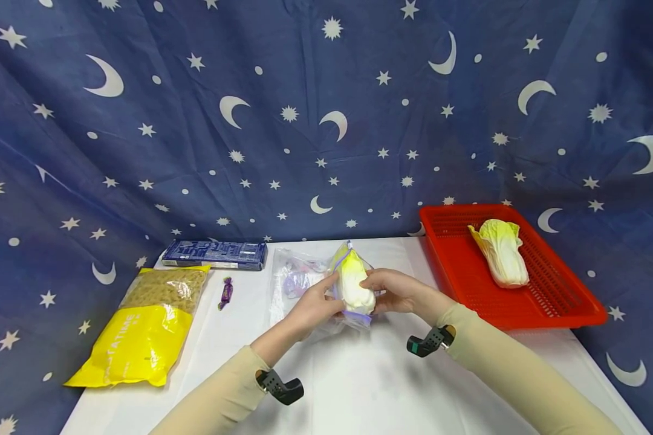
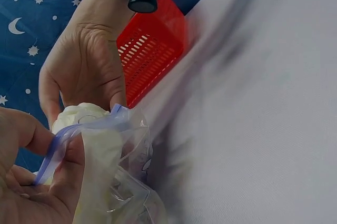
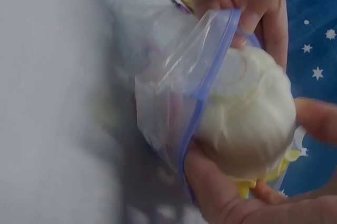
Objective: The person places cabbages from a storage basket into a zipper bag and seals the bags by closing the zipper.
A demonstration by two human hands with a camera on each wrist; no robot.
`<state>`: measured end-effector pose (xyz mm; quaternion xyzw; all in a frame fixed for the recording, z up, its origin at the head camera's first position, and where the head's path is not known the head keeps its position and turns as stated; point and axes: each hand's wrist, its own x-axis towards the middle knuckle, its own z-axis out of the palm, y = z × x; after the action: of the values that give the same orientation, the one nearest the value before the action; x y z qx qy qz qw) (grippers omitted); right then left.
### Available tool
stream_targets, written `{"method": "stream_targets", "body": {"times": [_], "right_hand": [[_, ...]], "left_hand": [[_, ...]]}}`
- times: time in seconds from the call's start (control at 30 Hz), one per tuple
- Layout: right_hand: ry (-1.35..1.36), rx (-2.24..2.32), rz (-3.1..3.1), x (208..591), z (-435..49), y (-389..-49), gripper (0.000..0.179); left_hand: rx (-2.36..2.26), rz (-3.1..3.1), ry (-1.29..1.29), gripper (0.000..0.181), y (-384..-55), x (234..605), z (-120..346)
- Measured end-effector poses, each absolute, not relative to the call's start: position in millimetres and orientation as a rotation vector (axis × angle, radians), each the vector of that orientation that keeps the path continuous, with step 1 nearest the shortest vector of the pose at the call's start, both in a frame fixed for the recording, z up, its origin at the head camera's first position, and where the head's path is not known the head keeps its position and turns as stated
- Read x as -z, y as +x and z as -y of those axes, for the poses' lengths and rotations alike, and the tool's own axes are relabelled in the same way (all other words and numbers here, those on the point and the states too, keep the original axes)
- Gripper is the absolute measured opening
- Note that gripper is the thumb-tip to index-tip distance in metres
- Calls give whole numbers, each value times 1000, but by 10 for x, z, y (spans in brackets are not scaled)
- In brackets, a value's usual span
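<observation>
Over the middle of the table, a small napa cabbage (image 1: 355, 289) sits partly inside a clear zip bag (image 3: 174, 84) with a purple zip edge. My left hand (image 1: 317, 304) pinches the purple edge of the bag's mouth, which the left wrist view shows close up. From the other side, my right hand (image 1: 399, 291) grips the cabbage, thumb and fingers around it; its thumb reaches inside the bag's mouth in the right wrist view. The white base of the cabbage faces me, sticking out of the opening, and its yellow leaf end points away into the bag.
A red basket (image 1: 441, 241) holding another napa cabbage (image 1: 503, 254) stands at the right. To the left lie a yellow pasta bag (image 1: 147, 338), a purple-wrapped candy (image 1: 225, 293) and a dark blue box (image 1: 214, 254). Clear plastic (image 1: 280, 284) lies beside my left hand.
</observation>
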<state>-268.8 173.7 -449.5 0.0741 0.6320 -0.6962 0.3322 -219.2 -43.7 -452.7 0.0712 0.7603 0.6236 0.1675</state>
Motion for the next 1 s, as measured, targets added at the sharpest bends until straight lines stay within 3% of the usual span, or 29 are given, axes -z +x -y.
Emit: {"method": "stream_targets", "body": {"times": [1.0], "right_hand": [[100,1663,-1901,4501,-1692,-2645,97]], "left_hand": [[-1938,-2014,186,79,-2187,4437,459]]}}
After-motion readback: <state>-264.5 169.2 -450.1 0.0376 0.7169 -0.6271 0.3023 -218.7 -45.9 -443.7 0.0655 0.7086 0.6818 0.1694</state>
